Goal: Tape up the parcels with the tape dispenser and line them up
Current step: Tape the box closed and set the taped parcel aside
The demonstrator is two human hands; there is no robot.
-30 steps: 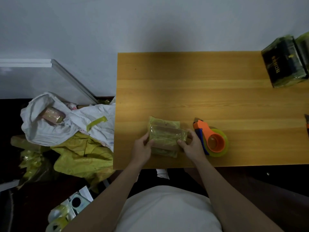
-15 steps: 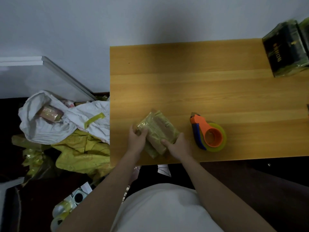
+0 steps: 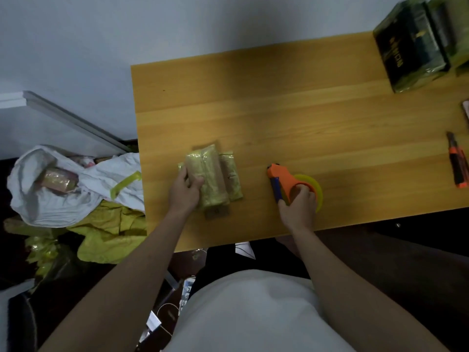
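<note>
Two bare hands work at a wooden table, seen from above by a head-worn camera. The left hand rests on the near left side of a parcel, its fingers curled over the edge and thumb lying on top, holding it down. The parcel is a flat oblong bundle wrapped in yellowish-green tape; it lies lengthwise, pointing away from the person, near the table's left front edge, with a bare brown cardboard end showing at its near side. The right hand grips the tape dispenser, fingers wrapped around its orange body beside the yellow-green tape roll. The dispenser sits on the table well to the right of the parcel, its blue-trimmed nose pointing away.

At the far right corner stands a dark parcel wrapped in shiny greenish film. An orange utility knife lies at the right edge. On the floor left of the table, a white bag holds another wrapped bundle, above crumpled yellow-green plastic.
</note>
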